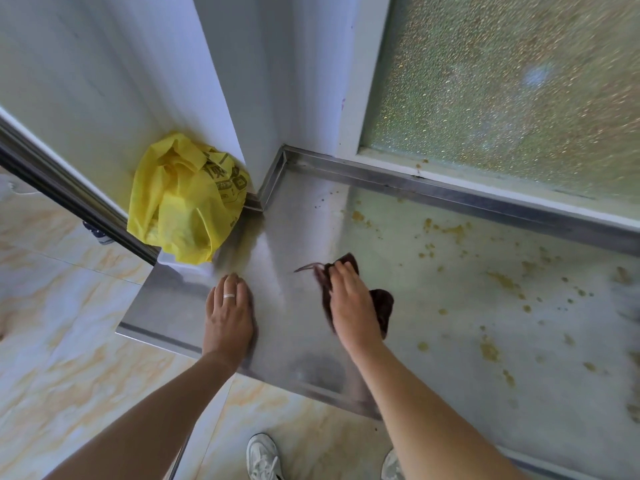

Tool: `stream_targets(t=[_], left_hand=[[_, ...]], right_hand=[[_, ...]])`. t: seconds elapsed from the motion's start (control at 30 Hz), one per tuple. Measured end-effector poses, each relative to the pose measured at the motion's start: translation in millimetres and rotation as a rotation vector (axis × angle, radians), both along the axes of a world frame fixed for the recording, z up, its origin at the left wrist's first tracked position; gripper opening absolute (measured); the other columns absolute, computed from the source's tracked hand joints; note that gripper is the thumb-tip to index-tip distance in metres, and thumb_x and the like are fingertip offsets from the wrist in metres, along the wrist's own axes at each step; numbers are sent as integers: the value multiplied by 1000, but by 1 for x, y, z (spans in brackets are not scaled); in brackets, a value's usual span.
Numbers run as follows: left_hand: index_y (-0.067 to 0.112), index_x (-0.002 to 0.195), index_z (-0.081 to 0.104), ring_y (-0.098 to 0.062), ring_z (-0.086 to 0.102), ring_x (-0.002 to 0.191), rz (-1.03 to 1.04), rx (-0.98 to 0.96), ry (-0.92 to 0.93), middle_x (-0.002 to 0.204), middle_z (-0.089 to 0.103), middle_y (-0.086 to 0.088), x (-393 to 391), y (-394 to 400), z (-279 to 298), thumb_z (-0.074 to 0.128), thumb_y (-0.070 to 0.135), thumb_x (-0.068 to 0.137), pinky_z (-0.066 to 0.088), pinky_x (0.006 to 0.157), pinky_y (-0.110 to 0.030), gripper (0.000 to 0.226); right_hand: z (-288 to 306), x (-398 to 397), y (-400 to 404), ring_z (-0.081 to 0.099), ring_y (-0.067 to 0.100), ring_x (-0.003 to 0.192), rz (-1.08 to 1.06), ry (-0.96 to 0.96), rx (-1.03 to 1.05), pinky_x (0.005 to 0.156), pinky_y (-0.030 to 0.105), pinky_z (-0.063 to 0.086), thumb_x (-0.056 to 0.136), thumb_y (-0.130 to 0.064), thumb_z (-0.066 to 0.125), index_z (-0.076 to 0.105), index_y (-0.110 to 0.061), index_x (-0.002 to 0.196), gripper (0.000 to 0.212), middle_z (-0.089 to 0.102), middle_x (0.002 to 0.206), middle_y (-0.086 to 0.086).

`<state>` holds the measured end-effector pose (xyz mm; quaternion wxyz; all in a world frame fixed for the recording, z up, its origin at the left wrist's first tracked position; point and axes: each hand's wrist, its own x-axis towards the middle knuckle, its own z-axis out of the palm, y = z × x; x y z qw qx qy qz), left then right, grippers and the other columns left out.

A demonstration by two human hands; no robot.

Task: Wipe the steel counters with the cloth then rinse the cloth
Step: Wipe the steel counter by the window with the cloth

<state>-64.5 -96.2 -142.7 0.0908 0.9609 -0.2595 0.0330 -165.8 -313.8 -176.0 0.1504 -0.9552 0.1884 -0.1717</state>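
Pressed dark red crumpled cloth flat under right hand on shiny steel counter, left hand open beside, with yellow-brown food spots left to wipe, rinse not done

Left hand flat, fingers straight, right hand palm-down, both arms outstretched
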Motion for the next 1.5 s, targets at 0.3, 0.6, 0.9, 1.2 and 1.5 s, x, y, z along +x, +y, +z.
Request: stream_targets(t=[0.3, 0.6, 0.9, 1.2, 1.5], left_hand=[[-6, 130, 52, -44, 42, 136, -23, 50, 32, 142, 48, -27, -6, 6, -10, 41, 0, 91, 36, 114, -55, 42], [3, 121, 53, -35, 49, 124, -11, 29, 23, 130, 50, -15, -7, 5, 1, 57, -1, 92, 40, 104, -45, 29], [17, 107, 57, -28, 52, 116, -81, -89, 16, 123, 55, -2, -17, -19, 10, 63, 5, 92, 38, 98, -44, 20], [16, 114, 56, -24, 46, 127, -66, -92, 129, 131, 52, -1, -25, -57, 11, 38, 16, 83, 32, 104, -45, 35], [15, 118, 54, -23, 43, 134, -54, -44, 115, 137, 49, -2, -27, -60, 1, 42, 15, 89, 30, 108, -44, 31]], right_hand=[[50, -1, -40, 61, 39, 81, -339, -75, 85, 68, 49, 51, 90, -8, 54, 64, -4, 90, 11, 65, 86, 15], [47, -38, 107, 52, 27, 103, 155, 181, 62, 85, 42, 42, 83, -33, 52, 57, -20, 107, 28, 56, 113, 0], [35, -104, -1, 55, 31, 108, -157, 166, -93, 91, 48, 41, 84, -23, 64, 65, -25, 117, 33, 60, 125, 4], [51, -57, 6, 59, 26, 107, -70, 52, 14, 88, 41, 47, 97, -18, 57, 67, -14, 110, 17, 64, 113, 2], [30, -14, 17, 29, 21, 154, -98, 314, 8, 121, 49, 30, 101, -29, 37, 38, -12, 156, 58, 38, 163, 5]])
